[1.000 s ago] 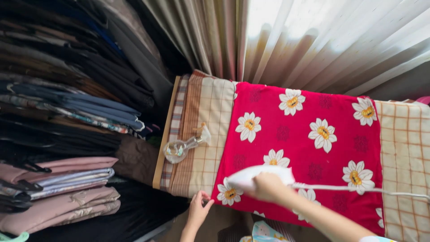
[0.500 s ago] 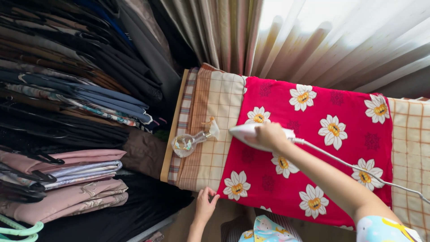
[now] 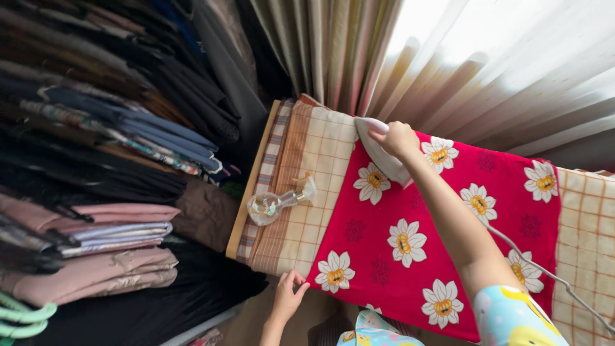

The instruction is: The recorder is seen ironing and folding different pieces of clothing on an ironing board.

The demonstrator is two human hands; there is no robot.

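On the bench (image 3: 320, 144), near its far edge by the curtain (image 3: 461, 64), we saw the right hand (image 3: 397, 138) with its grip clamped on one white iron (image 3: 379, 154). That iron rested on the red cloth with white daisies (image 3: 435, 256), right at the border where the red cloth met the checked beige cover of the bench. One thin grey cord (image 3: 551, 275) ran from under the forearm toward the right edge of the view.

Our left hand (image 3: 288, 298) lay at the near edge of the bench, touching the lower corner of the red cloth; its fingers were bent, and we could not tell if they pinched the cloth or only pressed on it.

One clear glass spray bottle (image 3: 275, 204) lay on its side on the checked cover, well apart from both hands. We counted about ten daisies on the red cloth.

At the left stood a stack of folded clothes (image 3: 96, 166), mostly dark above and pink below; one green hanger (image 3: 25, 315) showed at the bottom corner.
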